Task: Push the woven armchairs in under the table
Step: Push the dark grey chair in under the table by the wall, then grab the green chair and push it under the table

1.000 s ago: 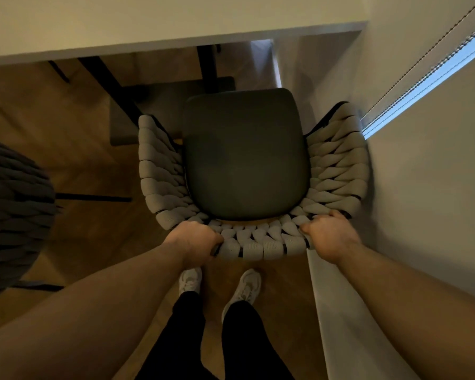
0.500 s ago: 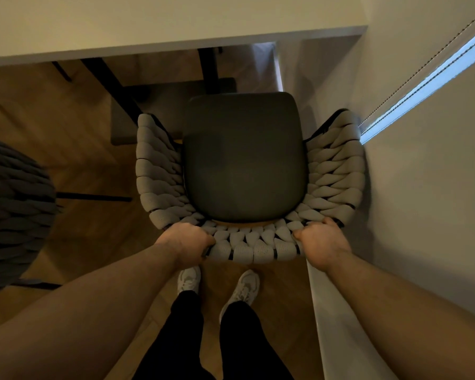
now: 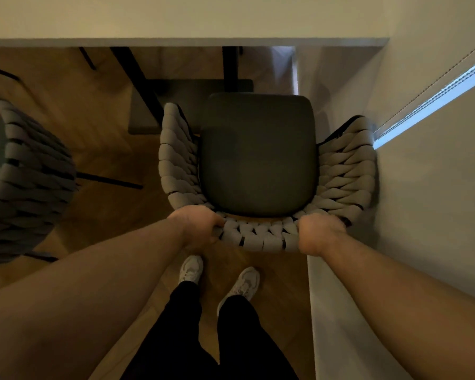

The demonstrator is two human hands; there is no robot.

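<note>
A grey woven armchair (image 3: 346,171) with a dark seat cushion stands in front of me, facing the pale table (image 3: 176,17). The front edge of its seat lies a short way below the table's edge in the view. My left hand (image 3: 198,226) grips the left end of the woven backrest top. My right hand (image 3: 320,231) grips the right end of the same backrest. A second woven armchair (image 3: 28,182) stands at the left, partly cut off by the frame.
A white wall (image 3: 428,201) with a window blind runs close along the chair's right arm. Black table legs (image 3: 136,83) and a dark base plate stand under the table ahead of the seat. My feet in white shoes (image 3: 217,275) are on the wooden floor behind the chair.
The chair and both hands have shifted slightly toward me and left in the view. The table edge now appears level rather than slanted. Both grips are unchanged.
</note>
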